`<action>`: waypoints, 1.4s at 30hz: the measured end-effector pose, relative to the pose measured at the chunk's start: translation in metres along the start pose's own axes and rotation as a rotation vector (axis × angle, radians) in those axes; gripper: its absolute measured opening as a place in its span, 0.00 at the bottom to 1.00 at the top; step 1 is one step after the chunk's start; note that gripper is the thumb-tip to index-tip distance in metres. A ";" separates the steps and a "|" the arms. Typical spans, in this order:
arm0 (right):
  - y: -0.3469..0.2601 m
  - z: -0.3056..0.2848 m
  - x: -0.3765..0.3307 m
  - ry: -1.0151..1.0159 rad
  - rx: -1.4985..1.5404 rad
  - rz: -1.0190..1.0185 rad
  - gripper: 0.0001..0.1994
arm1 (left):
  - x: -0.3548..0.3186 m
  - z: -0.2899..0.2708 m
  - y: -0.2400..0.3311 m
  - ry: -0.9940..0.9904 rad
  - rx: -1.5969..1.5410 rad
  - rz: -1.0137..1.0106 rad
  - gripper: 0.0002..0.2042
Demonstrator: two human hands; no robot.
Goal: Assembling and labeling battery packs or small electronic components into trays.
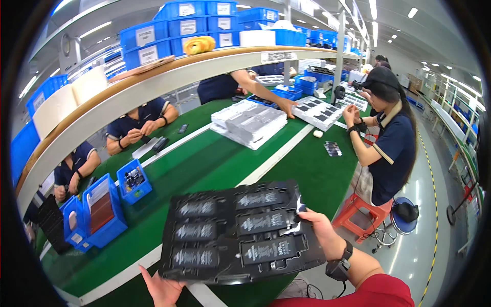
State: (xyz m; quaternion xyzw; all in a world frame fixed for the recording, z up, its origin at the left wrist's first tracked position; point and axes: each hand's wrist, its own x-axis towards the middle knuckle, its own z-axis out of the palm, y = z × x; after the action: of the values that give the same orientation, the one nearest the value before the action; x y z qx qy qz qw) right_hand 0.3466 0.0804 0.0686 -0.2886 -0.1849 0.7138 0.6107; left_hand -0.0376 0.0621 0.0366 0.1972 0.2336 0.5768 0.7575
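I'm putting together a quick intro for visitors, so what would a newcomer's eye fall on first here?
Probably the black tray at the front centre, with six flat dark pieces in two columns, the right hand at its right edge and the left hand at its lower left corner. Next, the bright green table beyond it, with a pale tray stack. Above, blue bins crowd the shelf at upper left.

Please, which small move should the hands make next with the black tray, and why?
Perhaps lower the tray level onto the green table: the left hand supports its near left corner, the right hand holds its right edge, and six flat pieces sit in its pockets.
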 end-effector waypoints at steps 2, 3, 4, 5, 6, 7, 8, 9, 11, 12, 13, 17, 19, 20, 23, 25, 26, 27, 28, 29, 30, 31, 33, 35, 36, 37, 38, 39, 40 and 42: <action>0.013 0.024 0.014 -0.077 -0.083 0.086 0.18 | -0.013 0.010 0.003 0.201 -0.071 0.120 0.40; 0.012 0.021 0.019 -0.115 -0.086 0.164 0.17 | -0.009 -0.004 0.001 0.180 -0.005 0.121 0.40; 0.016 0.022 0.024 -0.144 -0.071 0.204 0.17 | -0.012 -0.003 0.001 0.269 0.042 0.169 0.38; 0.021 0.025 0.032 -0.180 -0.053 0.250 0.17 | -0.017 -0.006 0.001 0.364 0.089 0.223 0.37; 0.022 0.037 0.032 -0.197 -0.041 0.297 0.16 | -0.029 -0.049 0.002 0.443 0.101 0.210 0.31; 0.028 0.032 0.040 -0.212 -0.080 0.307 0.16 | -0.045 -0.086 0.004 0.508 0.109 0.188 0.26; 0.037 0.037 0.049 -0.243 -0.067 0.408 0.16 | -0.058 -0.051 0.018 0.252 -0.096 -0.036 0.24; 0.046 0.043 0.057 -0.269 -0.055 0.504 0.16 | -0.068 -0.063 0.023 0.223 0.021 -0.014 0.24; 0.051 0.049 0.069 -0.279 -0.119 0.577 0.16 | -0.081 -0.059 0.012 0.201 0.089 0.059 0.26; 0.054 0.062 0.070 -0.256 -0.094 0.609 0.18 | -0.085 -0.057 0.006 0.217 0.024 0.090 0.26; 0.058 0.069 0.072 -0.233 -0.069 0.647 0.20 | -0.091 -0.054 0.000 0.242 0.022 0.111 0.26; 0.084 0.064 0.101 -0.397 0.083 0.448 0.29 | -0.083 -0.046 -0.009 0.322 -0.036 0.232 0.25; 0.108 0.059 0.116 -0.376 0.316 0.373 0.34 | -0.064 -0.036 -0.013 0.247 -0.059 0.263 0.24; 0.116 0.056 0.117 -0.421 0.367 0.433 0.34 | -0.055 -0.028 -0.013 0.208 -0.056 0.291 0.22; 0.126 0.073 0.109 -0.387 0.365 0.471 0.36 | -0.031 -0.026 -0.017 0.222 -0.112 0.282 0.19; 0.130 0.070 0.110 -0.365 0.237 0.436 0.35 | -0.021 -0.023 -0.020 0.248 -0.089 0.300 0.17; 0.131 0.067 0.111 -0.365 0.238 0.433 0.35 | -0.017 -0.023 -0.023 0.264 -0.084 0.316 0.18; 0.131 0.063 0.111 -0.348 0.113 0.368 0.34 | -0.015 -0.022 -0.025 0.280 -0.078 0.332 0.19; 0.129 0.058 0.111 -0.325 -0.014 0.302 0.33 | -0.012 -0.021 -0.028 0.280 -0.079 0.327 0.19; 0.126 0.054 0.112 -0.319 -0.013 0.303 0.33 | -0.010 -0.018 -0.029 0.273 -0.083 0.326 0.19; 0.121 0.049 0.114 -0.326 -0.035 0.255 0.31 | -0.008 -0.017 -0.032 0.267 -0.089 0.325 0.19; 0.119 0.049 0.115 -0.338 -0.054 0.210 0.30 | -0.006 -0.017 -0.034 0.272 -0.086 0.324 0.19; 0.114 0.048 0.115 -0.318 -0.084 0.211 0.27 | 0.001 -0.018 -0.044 0.303 -0.096 0.347 0.18; 0.115 0.044 0.118 -0.364 -0.242 0.148 0.21 | 0.010 -0.013 -0.051 0.321 -0.109 0.400 0.17; 0.114 0.042 0.116 -0.345 -0.243 0.153 0.21 | 0.012 -0.006 -0.054 0.309 -0.131 0.402 0.17; 0.114 0.044 0.117 -0.292 -0.434 0.005 0.18 | 0.015 -0.001 -0.055 0.297 -0.155 0.403 0.16; 0.112 0.044 0.119 -0.236 -0.628 -0.141 0.14 | 0.019 0.000 -0.056 0.307 -0.162 0.408 0.17; 0.108 0.040 0.122 -0.264 -0.661 -0.219 0.11 | 0.023 0.003 -0.058 0.316 -0.172 0.414 0.17; 0.104 0.040 0.122 -0.262 -0.700 -0.261 0.11 | 0.026 0.012 -0.058 0.313 -0.159 0.426 0.17; 0.099 0.045 0.118 -0.247 -0.748 -0.292 0.10 | 0.030 0.020 -0.057 0.320 -0.101 0.447 0.19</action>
State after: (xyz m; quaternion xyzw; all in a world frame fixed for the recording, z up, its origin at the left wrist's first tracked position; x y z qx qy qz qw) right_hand 0.2314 0.1810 0.0200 -0.3737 -0.5421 0.5327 0.5317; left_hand 0.0252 0.0764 0.0169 0.1122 0.2719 0.7643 0.5739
